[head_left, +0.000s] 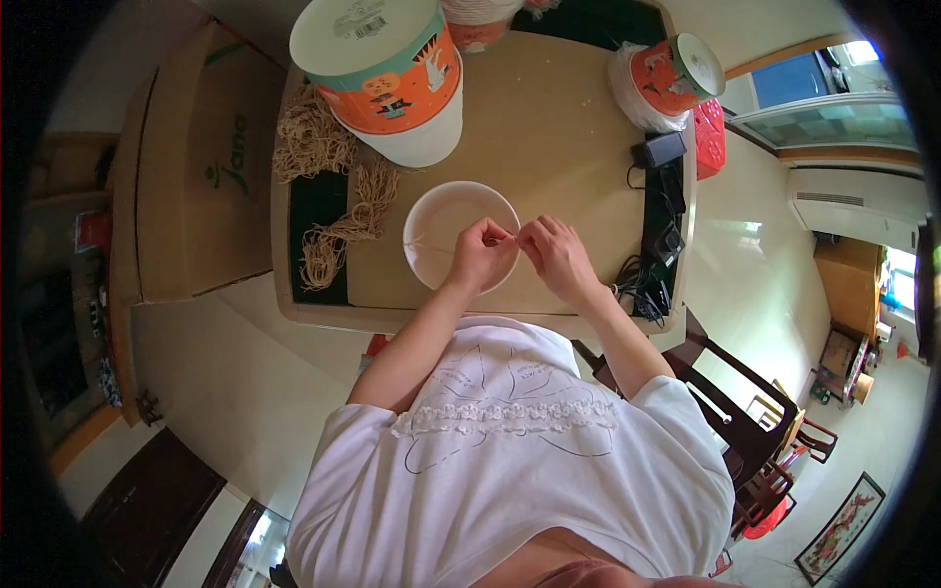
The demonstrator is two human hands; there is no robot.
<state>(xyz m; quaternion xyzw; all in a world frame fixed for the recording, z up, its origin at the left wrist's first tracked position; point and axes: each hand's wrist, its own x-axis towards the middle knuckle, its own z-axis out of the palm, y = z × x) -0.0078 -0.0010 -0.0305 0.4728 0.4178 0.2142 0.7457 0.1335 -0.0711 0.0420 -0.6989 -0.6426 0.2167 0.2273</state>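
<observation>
A white round paper bucket (420, 211) stands on the table close in front of me, its open mouth facing up. Over its right rim my left hand (480, 257) and my right hand (555, 257) meet, fingertips almost touching. Both hands are pinched closed. What lies between the fingertips is too small to make out. Inside the bucket, near its left wall, a thin pale strand (420, 241) shows. To the left lie tangled bundles of tan twisted cord (358, 211).
Stacked orange-and-green printed buckets (397, 88) stand at the back left. A smaller printed bucket (659, 78) in plastic wrap is at the back right. A black adapter (662, 149) and cables (637, 289) line the right edge. A large cardboard box (201, 176) stands left.
</observation>
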